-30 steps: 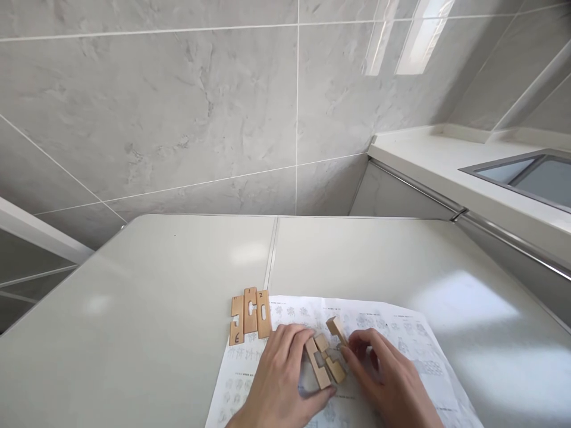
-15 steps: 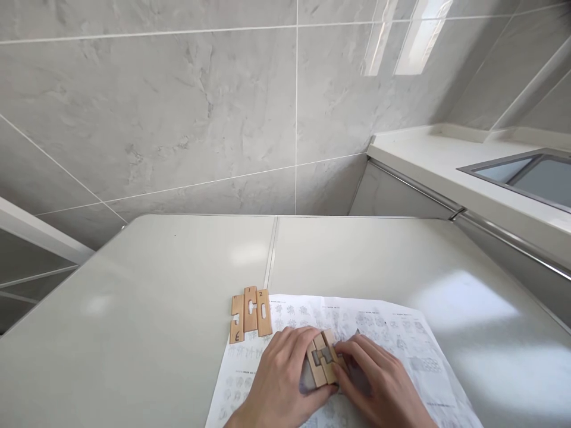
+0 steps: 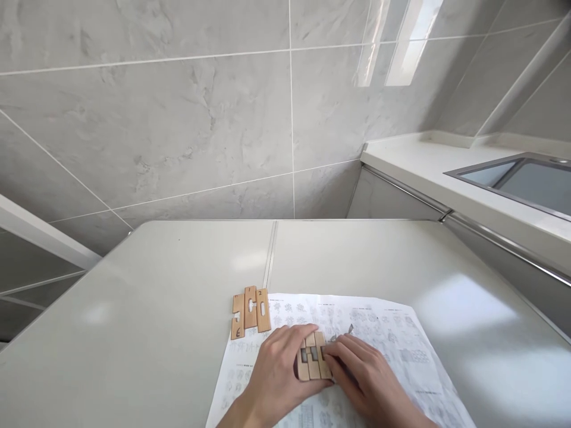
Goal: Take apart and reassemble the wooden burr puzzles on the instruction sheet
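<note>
Several notched wooden puzzle pieces (image 3: pixel 314 370) lie side by side between my hands, over a printed sheet (image 3: pixel 397 380). My left hand (image 3: pixel 279 362) curls around their left side, thumb along the near edge and fingers at the far edge. At the right-hand piece, my right hand (image 3: pixel 366 371) pinches with thumb and fingertips. Dark gaps show in the middle of the pieces. Up and to the left, three flat wooden pieces with cutouts rest together: one marked 6 (image 3: pixel 238 327), one marked 1 (image 3: pixel 250 321) and one marked 2 (image 3: pixel 264 321).
The sheet, covered with small line drawings, lies on a pale table (image 3: pixel 156 309) with a seam (image 3: pixel 270 255) across it. A grey tiled wall (image 3: pixel 200 137) stands behind. To the right is a white counter (image 3: pixel 410 160) with an inset sink (image 3: pixel 526 178).
The pieces between my hands have turned to sit straighter and shifted slightly left. My right hand has moved left with them. The camera view has tilted up a little.
</note>
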Tool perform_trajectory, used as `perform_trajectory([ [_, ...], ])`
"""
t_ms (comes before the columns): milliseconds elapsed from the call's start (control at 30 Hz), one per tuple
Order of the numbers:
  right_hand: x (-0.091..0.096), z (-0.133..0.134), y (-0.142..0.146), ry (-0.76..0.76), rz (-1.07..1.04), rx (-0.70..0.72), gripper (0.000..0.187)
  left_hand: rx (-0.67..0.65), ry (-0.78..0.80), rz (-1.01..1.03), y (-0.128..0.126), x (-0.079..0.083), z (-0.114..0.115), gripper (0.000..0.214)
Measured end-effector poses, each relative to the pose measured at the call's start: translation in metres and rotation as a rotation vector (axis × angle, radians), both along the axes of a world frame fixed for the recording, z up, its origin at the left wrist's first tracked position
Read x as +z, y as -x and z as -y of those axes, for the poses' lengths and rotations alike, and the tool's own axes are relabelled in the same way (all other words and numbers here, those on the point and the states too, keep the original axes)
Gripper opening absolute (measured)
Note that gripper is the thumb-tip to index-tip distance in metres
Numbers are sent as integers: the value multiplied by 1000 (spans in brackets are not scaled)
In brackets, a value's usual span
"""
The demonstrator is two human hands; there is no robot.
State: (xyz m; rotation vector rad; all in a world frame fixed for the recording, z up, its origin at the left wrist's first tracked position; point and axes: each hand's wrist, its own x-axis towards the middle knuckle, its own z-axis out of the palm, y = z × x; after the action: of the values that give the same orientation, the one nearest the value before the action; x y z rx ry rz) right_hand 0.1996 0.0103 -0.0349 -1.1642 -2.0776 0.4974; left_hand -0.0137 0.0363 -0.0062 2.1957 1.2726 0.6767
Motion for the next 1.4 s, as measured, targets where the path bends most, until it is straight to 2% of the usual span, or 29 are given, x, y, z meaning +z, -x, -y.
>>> perform_trajectory([
  [100,1,0,-2,42,-35,0,21,86,-41,14,14,5,11,84],
  [167,2,1,-3,72,-35,5,22,184,-68,-2,32,8,22,78],
  [233,3,1,-4,92,-24,6,23,321,-67,-43,55,10,33,71],
  [333,2,3,-4,102,-13,4,25,547,16,-127,88,11,47,59],
  [467,1,4,-3,92,3,-5,26,756,28,-159,109,13,57,63],
  [533,1,3,-3,79,1,-6,26,794,23,-176,109,14,58,66],
  [767,3,3,-6,71,4,5,26,777,-34,-252,101,11,56,65],
  [967,0,1,-9,85,15,-1,25,797,-55,-241,105,12,58,81],
  [1100,-2,2,-9,98,12,7,25,808,-32,-113,124,19,37,71],
  [1200,-3,2,-8,101,10,8,25,751,-46,44,139,24,3,55],
  [1400,2,1,-7,66,3,2,26,656,-20,84,145,19,-70,47],
])
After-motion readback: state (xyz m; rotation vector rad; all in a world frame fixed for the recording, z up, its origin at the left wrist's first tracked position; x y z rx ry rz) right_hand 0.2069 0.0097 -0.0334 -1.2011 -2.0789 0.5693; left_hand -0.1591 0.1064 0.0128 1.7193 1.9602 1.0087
